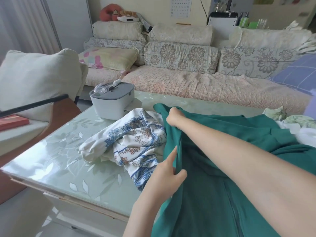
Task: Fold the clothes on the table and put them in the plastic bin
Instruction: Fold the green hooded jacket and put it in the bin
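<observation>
Two hands hold one green garment [222, 168], which spreads over the right half of the desk [59, 159] and hangs off its near edge; a zip runs down the part nearest the camera. The right hand [174, 117] reaches across from the right, and its fingers are curled into a fist around a bunched edge of the green cloth, lifting it a little off the desk. The left hand [168, 170] comes up from below and pinches a fold of the same edge between thumb and bent fingers, while its index finger lies straight along the cloth.

Just beside the green garment, on its left and touching it, a white garment with a blue and rust print [135, 147] lies crumpled on the glass top. Behind that, near the far left corner of the desk, stands a white bin [112, 101] with a grey lid closed on it; a clear bag and a small white item rest on the lid. At the far right edge of the desk lies some pale green cloth [290, 117], rumpled. A flowered sofa [188, 86] runs along behind the desk, and a red book [12, 122] sits on a low surface to the left.
</observation>
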Tool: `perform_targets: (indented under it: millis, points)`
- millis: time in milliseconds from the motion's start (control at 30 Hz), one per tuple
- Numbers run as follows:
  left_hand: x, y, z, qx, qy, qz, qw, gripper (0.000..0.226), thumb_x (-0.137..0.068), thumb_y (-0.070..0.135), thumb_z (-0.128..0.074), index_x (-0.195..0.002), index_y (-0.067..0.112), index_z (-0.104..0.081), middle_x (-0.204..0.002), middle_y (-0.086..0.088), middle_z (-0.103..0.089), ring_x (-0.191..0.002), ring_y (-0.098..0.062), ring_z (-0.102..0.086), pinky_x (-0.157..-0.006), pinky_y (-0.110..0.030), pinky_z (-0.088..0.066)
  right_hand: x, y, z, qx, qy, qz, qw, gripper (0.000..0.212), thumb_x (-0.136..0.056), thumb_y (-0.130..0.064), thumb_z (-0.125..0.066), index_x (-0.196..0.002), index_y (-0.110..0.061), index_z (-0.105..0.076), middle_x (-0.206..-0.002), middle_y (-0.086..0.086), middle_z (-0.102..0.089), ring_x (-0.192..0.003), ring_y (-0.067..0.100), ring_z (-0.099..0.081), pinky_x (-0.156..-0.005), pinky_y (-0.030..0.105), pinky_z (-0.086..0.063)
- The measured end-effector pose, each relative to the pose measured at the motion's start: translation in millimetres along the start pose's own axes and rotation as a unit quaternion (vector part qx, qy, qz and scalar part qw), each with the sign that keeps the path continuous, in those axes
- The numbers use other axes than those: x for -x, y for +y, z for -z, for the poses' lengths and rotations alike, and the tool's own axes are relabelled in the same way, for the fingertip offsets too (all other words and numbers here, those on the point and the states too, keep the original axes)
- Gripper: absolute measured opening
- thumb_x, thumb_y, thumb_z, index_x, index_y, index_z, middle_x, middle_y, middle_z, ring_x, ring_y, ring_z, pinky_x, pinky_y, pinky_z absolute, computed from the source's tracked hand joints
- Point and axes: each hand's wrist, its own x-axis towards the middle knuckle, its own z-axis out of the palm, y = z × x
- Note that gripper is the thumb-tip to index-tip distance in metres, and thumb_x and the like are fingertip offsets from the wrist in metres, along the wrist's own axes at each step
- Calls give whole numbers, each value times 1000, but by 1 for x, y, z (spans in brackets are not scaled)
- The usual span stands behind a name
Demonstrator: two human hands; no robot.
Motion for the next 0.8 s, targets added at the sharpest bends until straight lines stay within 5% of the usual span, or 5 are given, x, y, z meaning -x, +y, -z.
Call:
perform_targets:
  millis: [100,333,533,667,800]
  points:
    - [0,17,-9,18,-6,-26,999,71,-86,21,-52,-147,39,-21,-46,7,-37,-47,-6,-35,-45,-15,-31,-3,29,15,-153,43,-22,987,13,-87,-1,-44,-92,-9,-54,-85,14,-53,-70,26,-51,-47,24,-31]
    - [2,79,-79,67,-89,-89,990,64,-86,20,-50,-146,29,-29,-56,8,-49,-44,-6,-43,-48,-10,-37,29,152,60,-345,139,-35,928,51,-92,-5,-49,-140,-19,-43,-119,13,-62,-101,33,-61,-82,31,-49]
    - [6,79,-129,-27,-189,-64,980,52,-90,32,-52,-140,24,-38,-99,-8,-70,-66,-25,-67,-73,-26,-54,39,220,34,-181,53,-80,979,50,-95,-10,-46,-144,-17,-39,-140,11,-49,-108,27,-57,-77,23,-40]
    - [-24,59,-124,-227,78,-178,954,32,-83,36,-47,-105,23,-66,-89,2,-66,-80,-24,-64,-67,-28,-53,32,216,34,-39,27,-32,998,51,-98,-27,-44,-147,-27,-32,-147,15,-33,-130,30,-36,-101,30,-32]
    - [-35,36,-118,-342,89,-121,928,69,-52,49,-82,-115,26,-67,-117,-5,-66,-107,-26,-64,-79,-40,-56,33,216,36,53,1,-6,999,52,-99,-40,-37,-149,-31,-25,-159,6,-6,-143,29,-8,-114,37,-12]
